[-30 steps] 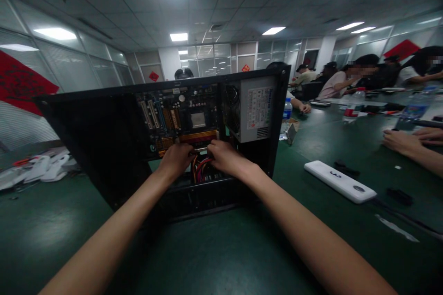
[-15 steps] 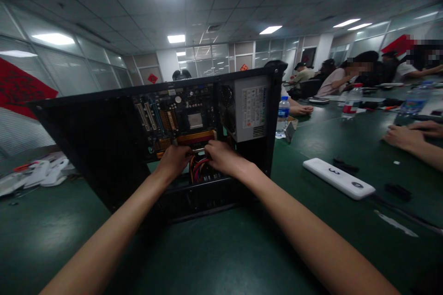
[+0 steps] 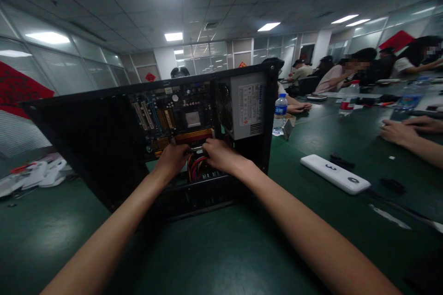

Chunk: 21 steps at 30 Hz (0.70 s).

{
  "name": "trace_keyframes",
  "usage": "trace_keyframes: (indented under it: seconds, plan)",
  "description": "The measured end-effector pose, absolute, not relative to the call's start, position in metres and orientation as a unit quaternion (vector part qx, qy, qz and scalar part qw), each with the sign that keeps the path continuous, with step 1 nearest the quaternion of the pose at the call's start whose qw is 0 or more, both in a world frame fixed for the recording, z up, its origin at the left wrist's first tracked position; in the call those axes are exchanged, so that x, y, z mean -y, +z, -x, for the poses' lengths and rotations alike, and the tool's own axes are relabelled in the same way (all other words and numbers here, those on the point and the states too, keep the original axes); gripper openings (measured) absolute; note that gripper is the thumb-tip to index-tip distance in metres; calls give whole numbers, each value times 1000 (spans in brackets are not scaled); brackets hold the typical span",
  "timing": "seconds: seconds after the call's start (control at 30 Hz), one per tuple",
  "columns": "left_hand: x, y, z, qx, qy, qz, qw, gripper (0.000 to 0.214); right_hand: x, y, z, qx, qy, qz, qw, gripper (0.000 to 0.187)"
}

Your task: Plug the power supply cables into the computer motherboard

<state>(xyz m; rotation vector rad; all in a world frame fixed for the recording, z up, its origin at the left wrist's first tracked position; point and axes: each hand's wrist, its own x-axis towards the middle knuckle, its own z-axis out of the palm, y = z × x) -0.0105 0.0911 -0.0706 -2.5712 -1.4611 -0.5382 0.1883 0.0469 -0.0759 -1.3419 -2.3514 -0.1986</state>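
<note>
An opened black computer case (image 3: pixel 194 198) stands on the green table in front of me. Inside it are a motherboard (image 3: pixel 193 119) and a grey power supply (image 3: pixel 247 106) at the upper right. Both hands reach in at the board's lower edge, just below the red and yellow memory slots (image 3: pixel 194 136). My left hand (image 3: pixel 172 160) and my right hand (image 3: pixel 221 153) are closed, fingertips facing each other across a short pale strip. A bundle of coloured cables (image 3: pixel 197 166) hangs between and below them. The fingers hide whatever they pinch.
A white power strip (image 3: pixel 335 174) marked 3 lies to the right, with its cable. Behind it stand water bottles (image 3: pixel 280 108) and a phone-like slab (image 3: pixel 287 129). A co-worker's hands (image 3: pixel 401 132) rest at the right. White parts (image 3: pixel 44 173) are piled at the left.
The view has shifted slightly, so the scene sits a little further left and higher. Both hands stay at the same spot inside the case, with hardly any movement.
</note>
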Motion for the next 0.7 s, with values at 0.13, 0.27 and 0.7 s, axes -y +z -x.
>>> trace_keyframes:
  seconds: [0.13,0.27,0.7]
  plan:
    - [-90,-69,9,493,-175,850,64,21,-47,-75,-188,847,-74,483,208,13]
    - [-90,-69,9,488,-169,854,61,21,-43,-72,-188,846,-64,489,202,14]
    - [-96,-73,12,469,-188,861,54,22,-45,-72,-187,846,-63,492,194,15]
